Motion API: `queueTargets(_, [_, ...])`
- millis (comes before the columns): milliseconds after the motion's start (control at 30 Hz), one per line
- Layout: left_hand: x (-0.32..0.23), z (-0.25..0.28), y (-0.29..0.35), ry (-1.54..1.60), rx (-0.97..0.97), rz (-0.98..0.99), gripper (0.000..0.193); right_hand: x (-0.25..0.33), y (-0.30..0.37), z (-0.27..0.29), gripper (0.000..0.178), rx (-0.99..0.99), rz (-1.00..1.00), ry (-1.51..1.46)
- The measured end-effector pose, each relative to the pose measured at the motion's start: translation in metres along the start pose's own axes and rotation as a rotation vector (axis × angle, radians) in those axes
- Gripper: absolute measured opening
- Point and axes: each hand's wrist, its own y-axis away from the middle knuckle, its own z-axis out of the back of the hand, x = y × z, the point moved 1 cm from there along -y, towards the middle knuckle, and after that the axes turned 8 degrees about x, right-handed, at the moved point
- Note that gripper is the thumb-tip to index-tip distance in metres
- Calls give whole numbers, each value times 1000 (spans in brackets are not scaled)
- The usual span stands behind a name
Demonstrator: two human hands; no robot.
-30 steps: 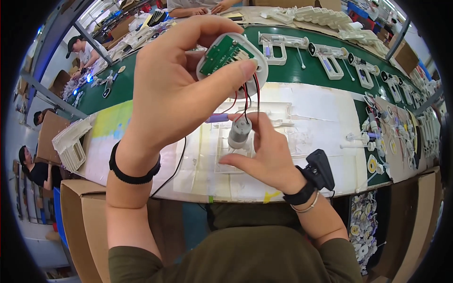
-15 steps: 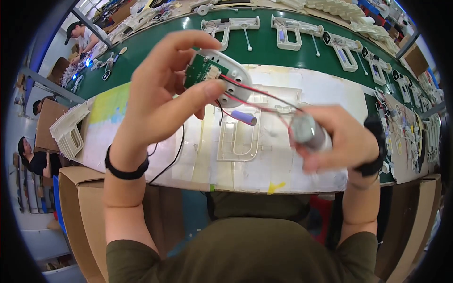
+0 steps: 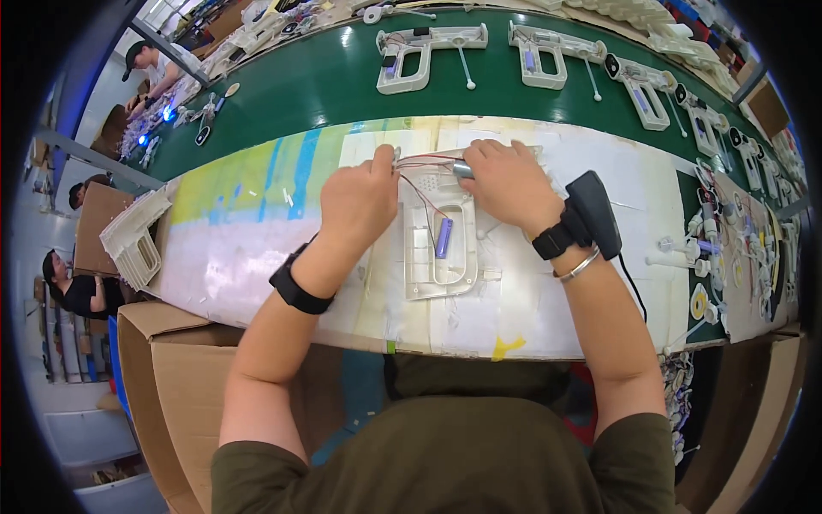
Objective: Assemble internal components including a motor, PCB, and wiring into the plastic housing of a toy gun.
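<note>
A white plastic gun-shaped shell half [image 3: 441, 257] lies flat on the pale work mat [image 3: 257, 231] in front of me, with a purple cylindrical cell [image 3: 443, 237] inside it. My left hand [image 3: 364, 201] presses a small board piece [image 3: 392, 156] onto the shell's upper left corner; most of the board is hidden under my fingers. My right hand [image 3: 509, 180] pinches a small silver motor [image 3: 463, 169] at the shell's top edge. Thin red wires [image 3: 419, 182] run between the two hands over the shell.
Beyond the mat runs a green belt [image 3: 325, 86] carrying several white gun-shaped shells [image 3: 419, 51]. A white ribbed tray [image 3: 133, 240] sits at the left, a cardboard box [image 3: 163, 377] at the lower left, and small parts [image 3: 711, 257] at the right. Other people [image 3: 150, 64] work far left.
Both hands came down from in front of the camera to the shell on the mat. The board and the motor went down with them, and the hands now rest close together.
</note>
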Motion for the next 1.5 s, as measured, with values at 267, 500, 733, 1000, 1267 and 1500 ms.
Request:
queueTargets(267, [-6,-25,12,50,-36,174,34,13,6,4,24,175,-136,-73])
queueTargets(500, [0,-36,4,63,-60,161,44,12,12,-2,24,71,-131,-76])
queueTargets(733, [-4,-32,14,-4,30,145,44,13,15,-1,23,44,-84,-83])
queueTargets(1000, [-5,-16,12,344,243,278,41,9,17,-7,20,-15,-63,-72])
queueTargets(1267, [-63,7,30,11,124,-179,24,11,16,-2,23,20,-88,-72])
queueTargets(1500, [-27,8,24,596,158,79,10,12,15,4,28,-197,-31,-177])
